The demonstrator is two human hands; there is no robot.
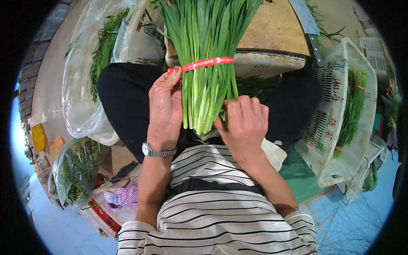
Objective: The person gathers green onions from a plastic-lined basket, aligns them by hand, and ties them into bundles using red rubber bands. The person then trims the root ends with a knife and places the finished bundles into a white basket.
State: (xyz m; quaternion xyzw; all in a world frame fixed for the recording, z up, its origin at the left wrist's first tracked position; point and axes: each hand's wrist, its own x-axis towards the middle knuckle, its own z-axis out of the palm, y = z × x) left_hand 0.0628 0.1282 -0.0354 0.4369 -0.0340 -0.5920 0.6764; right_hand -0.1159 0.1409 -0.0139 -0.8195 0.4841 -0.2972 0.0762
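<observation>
A thick bunch of flat-leaved garlic chives [208, 35] stands before me, leaves pointing away and pale cut ends towards my lap. Red printed tape [207, 64] circles its stalks, and a short tail sticks out on the left. My left hand [167, 95] supports the bunch's left side, its thumb at the tape's tail and its fingers partly hidden behind the stalks. At the lower right, my right hand [244, 116] has its fingers curled around the edge of the stalk ends. What its fingertips pinch is mostly hidden.
A wooden board [271, 28] lies beyond my knees, with a knife [314, 47] at its right edge. To the right, a white plastic crate [331, 127] holds taped green bunches [353, 108]. Loose greens [106, 47] lie in plastic on the left, above a filled clear bag [78, 172].
</observation>
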